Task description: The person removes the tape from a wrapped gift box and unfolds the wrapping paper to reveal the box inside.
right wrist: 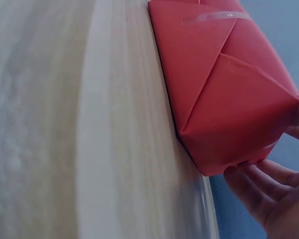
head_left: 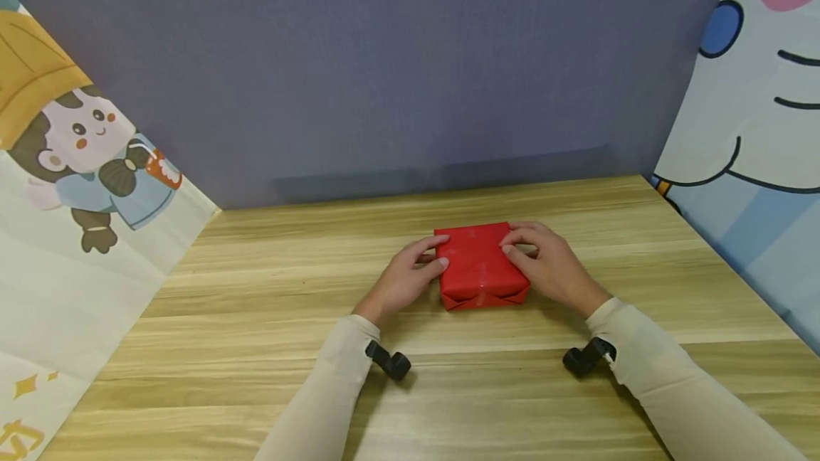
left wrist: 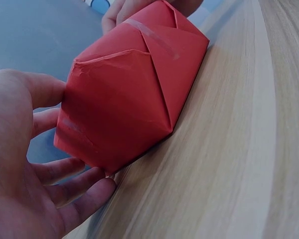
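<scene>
A small box wrapped in red paper (head_left: pixel 477 258) lies on the wooden table, its folded end held down by clear tape and facing me. Along its left side, my left hand (head_left: pixel 405 276) holds it by the fingertips, with the thumb at the upper edge. My right hand (head_left: pixel 552 262) holds the opposite side, thumb and index finger at the top edge. The left wrist view shows the left fingers (left wrist: pixel 72 184) against the box's side and lower edge. In the right wrist view, several right fingers (right wrist: pixel 254 189) touch the lower edge; the right thumb is partly cut off.
A wood-grain table (head_left: pixel 256 333) spreads around the box. Behind it stands a grey-blue panel (head_left: pixel 397 77). Cartoon-printed sheets hang at the left (head_left: pixel 96 162) and right (head_left: pixel 756 126). A black wrist camera (head_left: pixel 389 361) sits on the left sleeve, another black camera (head_left: pixel 586 358) on the right.
</scene>
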`<state>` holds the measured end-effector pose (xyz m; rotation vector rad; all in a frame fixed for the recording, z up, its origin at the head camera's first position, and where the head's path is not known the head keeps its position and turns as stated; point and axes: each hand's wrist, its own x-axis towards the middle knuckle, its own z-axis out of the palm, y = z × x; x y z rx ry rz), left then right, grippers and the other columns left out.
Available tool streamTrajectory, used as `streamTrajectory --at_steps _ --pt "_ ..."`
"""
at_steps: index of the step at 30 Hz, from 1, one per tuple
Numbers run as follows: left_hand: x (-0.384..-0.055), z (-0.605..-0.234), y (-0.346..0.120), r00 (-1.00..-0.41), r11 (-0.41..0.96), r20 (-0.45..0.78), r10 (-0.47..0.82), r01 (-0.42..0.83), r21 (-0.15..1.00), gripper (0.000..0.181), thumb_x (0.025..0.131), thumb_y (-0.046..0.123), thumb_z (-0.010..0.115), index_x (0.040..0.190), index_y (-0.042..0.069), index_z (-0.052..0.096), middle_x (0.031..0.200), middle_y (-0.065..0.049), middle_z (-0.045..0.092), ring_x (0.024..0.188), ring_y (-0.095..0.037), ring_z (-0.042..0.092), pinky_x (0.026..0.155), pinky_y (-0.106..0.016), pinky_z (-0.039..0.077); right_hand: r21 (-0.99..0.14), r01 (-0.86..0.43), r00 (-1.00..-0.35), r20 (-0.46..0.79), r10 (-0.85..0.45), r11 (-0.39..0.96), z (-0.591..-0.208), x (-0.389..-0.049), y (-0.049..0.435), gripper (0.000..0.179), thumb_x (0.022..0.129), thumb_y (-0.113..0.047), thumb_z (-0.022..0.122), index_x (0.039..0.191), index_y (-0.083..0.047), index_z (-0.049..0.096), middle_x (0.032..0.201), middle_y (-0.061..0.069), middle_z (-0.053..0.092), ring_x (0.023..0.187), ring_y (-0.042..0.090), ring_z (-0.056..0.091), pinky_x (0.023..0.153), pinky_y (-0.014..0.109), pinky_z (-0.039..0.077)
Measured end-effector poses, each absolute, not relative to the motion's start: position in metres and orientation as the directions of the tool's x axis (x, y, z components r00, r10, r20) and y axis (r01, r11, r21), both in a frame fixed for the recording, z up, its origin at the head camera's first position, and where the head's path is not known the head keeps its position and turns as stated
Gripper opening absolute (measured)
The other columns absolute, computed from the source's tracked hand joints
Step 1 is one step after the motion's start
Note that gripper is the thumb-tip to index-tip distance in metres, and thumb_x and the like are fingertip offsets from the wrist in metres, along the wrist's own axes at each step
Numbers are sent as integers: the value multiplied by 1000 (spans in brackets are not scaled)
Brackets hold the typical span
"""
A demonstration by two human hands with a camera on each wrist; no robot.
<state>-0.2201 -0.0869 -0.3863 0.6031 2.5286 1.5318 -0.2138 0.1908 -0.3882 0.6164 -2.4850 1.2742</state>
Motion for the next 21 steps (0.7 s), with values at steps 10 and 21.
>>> streamTrajectory --at_steps 10,21 --pt "-221 -387 -88 -912 407 95 399 269 873 47 99 34 63 145 30 54 143 4 51 120 -15 57 97 -35 49 -710 -449 -889 416 -190 543 -389 -215 193 10 101 -12 61 106 -7 69 135 16 58 112 28 61 87 43 51" --pt "-222 -388 -88 -909 395 104 404 276 876 47 99 34 63 145 31 54 143 5 51 121 -15 57 97 -36 49 -822 -346 -937 321 -135 452 -385 -214 198 19 103 -16 56 111 -1 66 134 16 58 101 29 64 78 26 56"
